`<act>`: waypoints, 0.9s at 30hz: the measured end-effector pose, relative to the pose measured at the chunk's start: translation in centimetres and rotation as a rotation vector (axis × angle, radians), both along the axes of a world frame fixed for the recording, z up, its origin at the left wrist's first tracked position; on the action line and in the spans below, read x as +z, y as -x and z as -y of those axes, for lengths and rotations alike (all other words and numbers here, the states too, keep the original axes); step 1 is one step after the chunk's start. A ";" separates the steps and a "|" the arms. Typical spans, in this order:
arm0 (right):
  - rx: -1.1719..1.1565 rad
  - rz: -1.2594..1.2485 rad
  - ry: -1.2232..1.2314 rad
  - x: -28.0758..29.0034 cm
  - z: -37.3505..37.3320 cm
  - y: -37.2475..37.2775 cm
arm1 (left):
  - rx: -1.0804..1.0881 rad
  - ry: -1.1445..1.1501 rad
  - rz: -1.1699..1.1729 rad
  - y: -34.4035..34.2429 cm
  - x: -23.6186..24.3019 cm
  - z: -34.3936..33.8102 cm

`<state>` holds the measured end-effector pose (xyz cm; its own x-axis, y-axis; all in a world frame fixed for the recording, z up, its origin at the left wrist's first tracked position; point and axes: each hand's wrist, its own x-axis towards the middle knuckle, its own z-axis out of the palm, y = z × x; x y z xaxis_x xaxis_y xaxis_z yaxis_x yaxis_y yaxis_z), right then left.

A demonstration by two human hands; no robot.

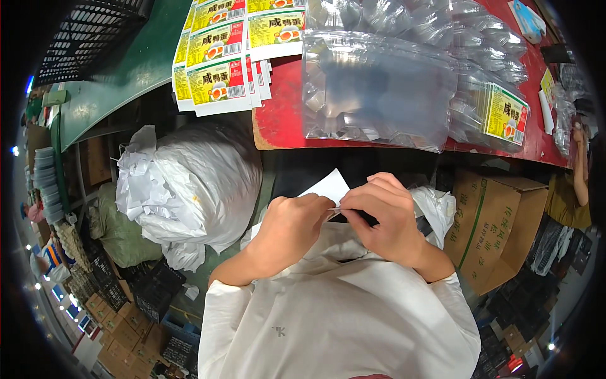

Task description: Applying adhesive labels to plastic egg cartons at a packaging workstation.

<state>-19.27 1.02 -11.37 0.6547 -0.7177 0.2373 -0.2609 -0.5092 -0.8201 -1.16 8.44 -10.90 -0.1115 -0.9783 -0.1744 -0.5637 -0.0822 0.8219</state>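
My left hand (287, 228) and my right hand (386, 218) meet in front of my body, below the table's front edge. Both are closed, with thumbs and fingertips pinching the edge of a white paper sheet (328, 187). One corner of the sheet points up behind the left fingers; its printed side, if any, is hidden. Beyond the hands, a clear plastic tray (379, 88) lies on the red table (284, 82). Sheets of yellow, red and green labels (218, 60) overlap at the table's left edge.
More clear plastic trays (486, 44) are stacked behind, with a bundle of labels (505, 117) at right. A stuffed white sack (196, 183) stands left of me, an open cardboard box (492, 230) right. A black crate (88, 38) sits upper left; another person's arm (579, 161) shows far right.
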 end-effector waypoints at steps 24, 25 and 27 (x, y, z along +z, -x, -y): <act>0.420 0.223 0.772 4.9 -0.1 1.3 | 0.130 -0.677 -0.812 -1.7 -3.2 3.0; 0.411 0.353 0.726 5.5 0.0 1.5 | 0.154 -0.607 -0.740 -1.8 -3.0 2.9; 0.492 0.721 0.553 6.0 1.8 1.7 | 0.175 -0.456 -0.569 -2.3 -2.7 2.1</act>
